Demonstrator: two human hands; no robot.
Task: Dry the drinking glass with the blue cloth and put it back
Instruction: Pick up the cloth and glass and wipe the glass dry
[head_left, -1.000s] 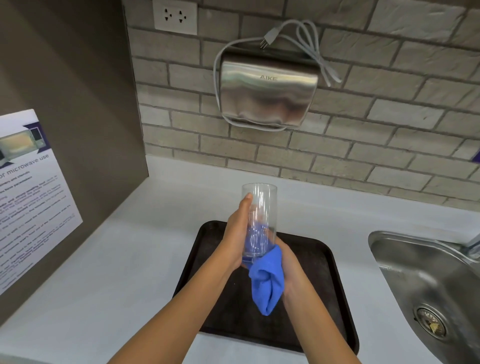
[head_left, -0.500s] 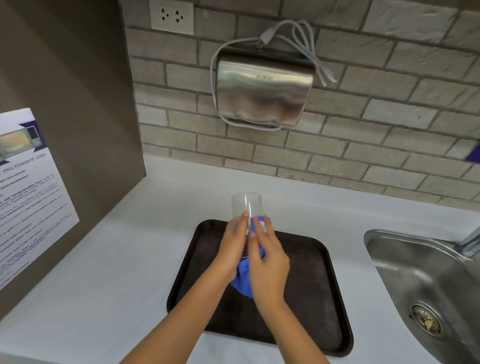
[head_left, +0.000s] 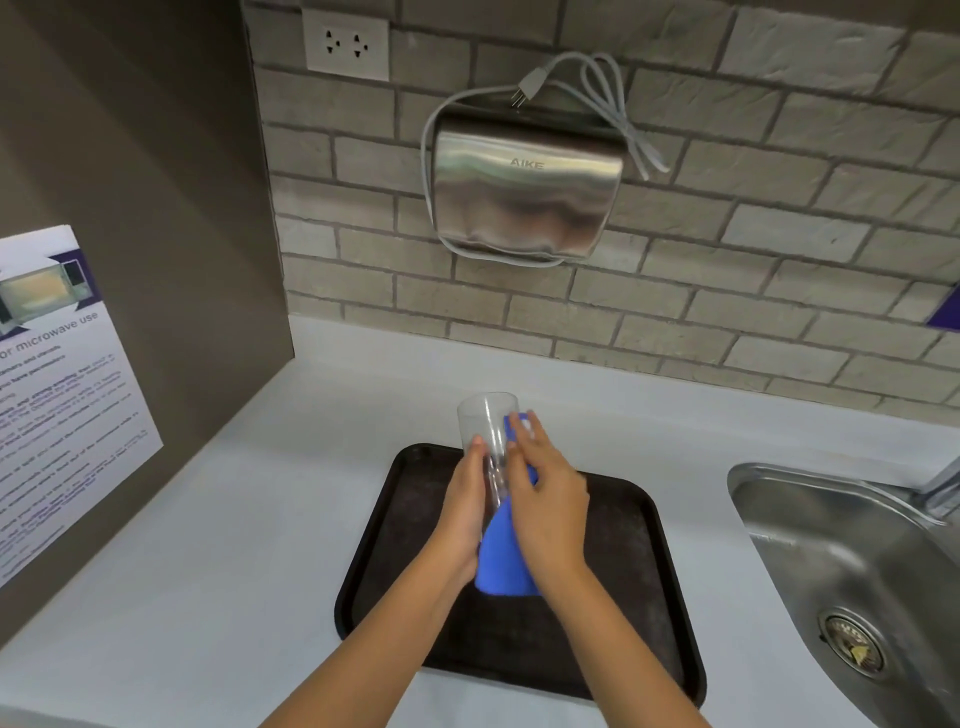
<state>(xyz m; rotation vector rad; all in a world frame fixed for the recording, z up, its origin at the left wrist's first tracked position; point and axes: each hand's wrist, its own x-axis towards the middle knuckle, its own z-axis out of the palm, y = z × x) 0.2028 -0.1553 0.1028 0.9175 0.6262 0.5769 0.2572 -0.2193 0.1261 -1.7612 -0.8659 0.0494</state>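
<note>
A tall clear drinking glass (head_left: 485, 421) is held tilted away from me above the dark tray (head_left: 639, 587), its mouth pointing toward the wall. My left hand (head_left: 462, 512) grips the glass from the left side. My right hand (head_left: 545, 499) presses the blue cloth (head_left: 504, 558) against the right side of the glass, fingers spread over it. The cloth wraps the lower part of the glass and hangs down between my wrists. The base of the glass is hidden by the cloth and hands.
The tray lies on a white counter (head_left: 234, 519). A steel sink (head_left: 857, 571) with a drain is at the right. A steel hand dryer (head_left: 524, 202) hangs on the brick wall, a socket (head_left: 347, 44) above left. A dark side panel with a paper notice (head_left: 57, 395) stands at the left.
The glass has come lower and tilted away from me. My right hand has moved from under the glass up onto its side, bringing the cloth around it.
</note>
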